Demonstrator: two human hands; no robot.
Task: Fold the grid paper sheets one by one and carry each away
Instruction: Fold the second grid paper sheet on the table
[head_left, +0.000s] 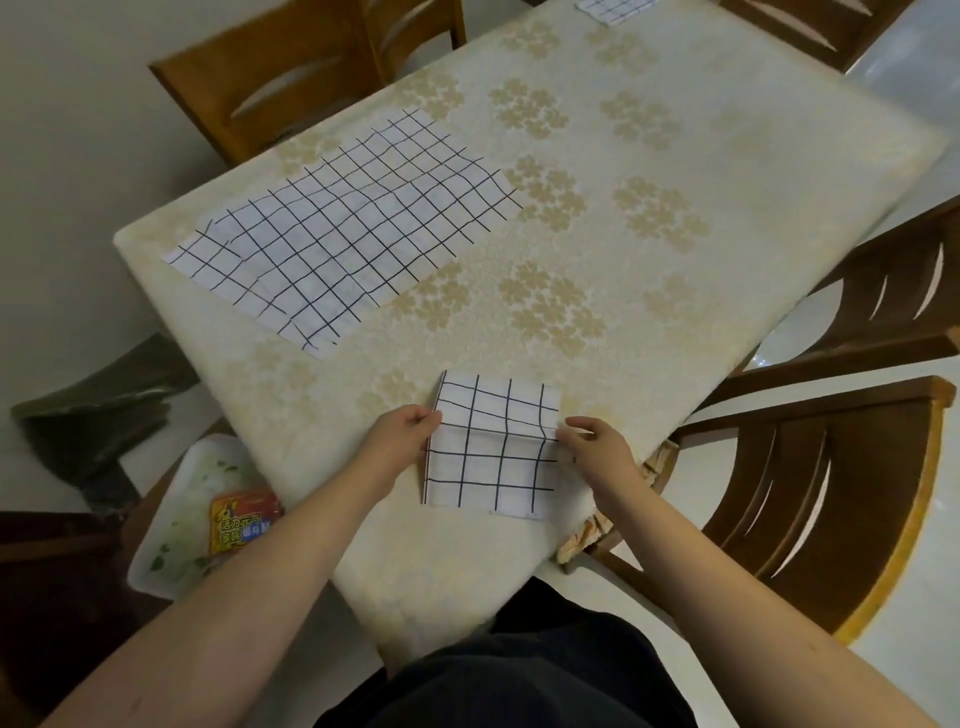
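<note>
A small sheet of white grid paper lies near the table's front edge with a crease across its middle. My left hand pinches its left edge at the crease. Its right edge at the same height is pinched by my right hand. A row of flat grid paper sheets lies spread along the table's left side, overlapping one another. Another piece of grid paper shows at the table's far edge, cut off by the frame.
The table wears a cream floral cloth. Wooden chairs stand at the far left, far right and right. A white tray with a colourful packet sits low at the left, beside a dark bag.
</note>
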